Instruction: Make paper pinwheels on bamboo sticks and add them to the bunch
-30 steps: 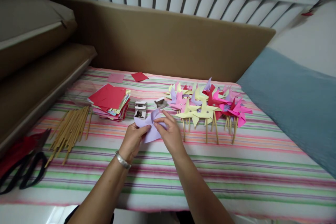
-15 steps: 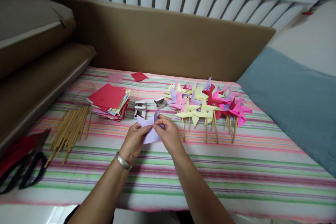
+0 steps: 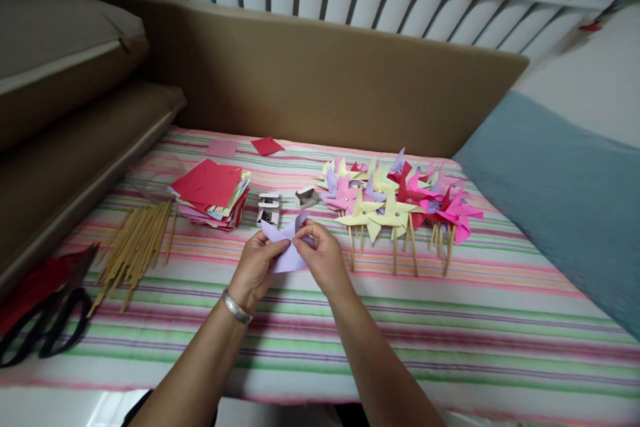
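The person's left hand (image 3: 253, 263) and right hand (image 3: 323, 257) pinch 1 lilac paper (image 3: 289, 260), left of the pinwheels (image 3: 397, 213), right of the sticks (image 3: 136, 247).

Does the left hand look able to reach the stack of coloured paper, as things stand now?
Probably yes: only striped cloth shows between the left hand and the stack of coloured paper. However, this hand holds the purple paper, so it would likely need to let go first.

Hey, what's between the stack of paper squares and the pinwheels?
In the head view, two small open boxes sit between the stack and the pinwheels; the purple paper in both hands is just nearer the camera.
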A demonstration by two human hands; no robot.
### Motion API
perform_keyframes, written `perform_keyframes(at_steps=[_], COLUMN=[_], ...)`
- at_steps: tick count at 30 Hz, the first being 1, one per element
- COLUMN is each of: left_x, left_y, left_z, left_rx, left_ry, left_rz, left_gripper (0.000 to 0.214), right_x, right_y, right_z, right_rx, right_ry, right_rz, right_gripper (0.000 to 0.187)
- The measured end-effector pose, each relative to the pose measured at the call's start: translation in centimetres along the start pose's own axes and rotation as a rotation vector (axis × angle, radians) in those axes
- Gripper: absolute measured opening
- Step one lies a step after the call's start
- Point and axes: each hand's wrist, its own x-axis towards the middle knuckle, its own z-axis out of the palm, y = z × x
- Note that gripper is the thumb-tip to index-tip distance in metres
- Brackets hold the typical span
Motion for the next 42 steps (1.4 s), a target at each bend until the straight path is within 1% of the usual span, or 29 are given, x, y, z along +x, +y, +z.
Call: perform_keyframes(at_steps=[2,5,7,9,11,15,22,27,30,35,37,38,40,42], left_x=[0.1,0.1,0.2,0.2,0.2,0.2,0.0,-0.2,-0.3,-0.1,0.1,0.3,0.6,1.0], left_y=[0.2,0.6,0.6,0.6,0.5,0.3,0.0,0.3,0.4,0.4,0.6,0.8,1.3,1.9], left_z=[-0.1,-0.2,-0.3,-0.3,-0.4,-0.3,-0.1,0.0,-0.1,-0.3,-0.5,-0.6,-1.1,-1.7], left_rx=[0.002,0.011,0.014,0.012,0.013,0.033,0.08,0.112,0.139,0.157,0.152,0.148,0.136,0.123], left_ry=[0.018,0.043,0.042,0.027,0.015,0.01,0.02,-0.062,-0.069,-0.013,0.02,0.035,0.061,0.084], left_rz=[0.006,0.024,0.029,0.03,0.031,0.047,0.072,-0.054,-0.066,-0.066,-0.063,-0.058,-0.044,-0.026], left_gripper=[0.031,0.032,0.033,0.032,0.032,0.032,0.032,0.025,0.02,0.02,0.021,0.022,0.021,0.019], right_x=[0.2,0.5,0.4,0.2,0.0,-0.2,-0.4,-0.3,-0.2,-0.3,-0.2,-0.2,-0.2,-0.3], right_y=[-0.1,-0.3,-0.6,-0.8,-1.1,-1.2,-0.8,-0.4,-0.5,-0.2,-0.1,-0.1,-0.3,-0.8], right_z=[-0.5,-1.1,-1.3,-1.1,-0.8,-0.5,-0.1,-0.1,-0.2,-0.1,-0.1,-0.2,-0.5,-0.9], right_rx=[0.064,0.172,0.242,0.32,0.393,0.443,0.395,0.433,0.444,0.424,0.364,0.308,0.144,-0.062], right_ry=[0.021,0.033,-0.031,-0.143,-0.214,-0.185,-0.133,-0.137,-0.159,-0.203,-0.198,-0.175,-0.091,-0.027], right_rz=[0.057,0.266,0.368,0.373,0.349,0.373,0.369,0.4,0.409,0.364,0.317,0.285,0.18,-0.008], right_gripper=[0.022,0.043,0.044,0.034,0.026,0.024,0.024,0.024,0.025,0.023,0.023,0.024,0.027,0.027])
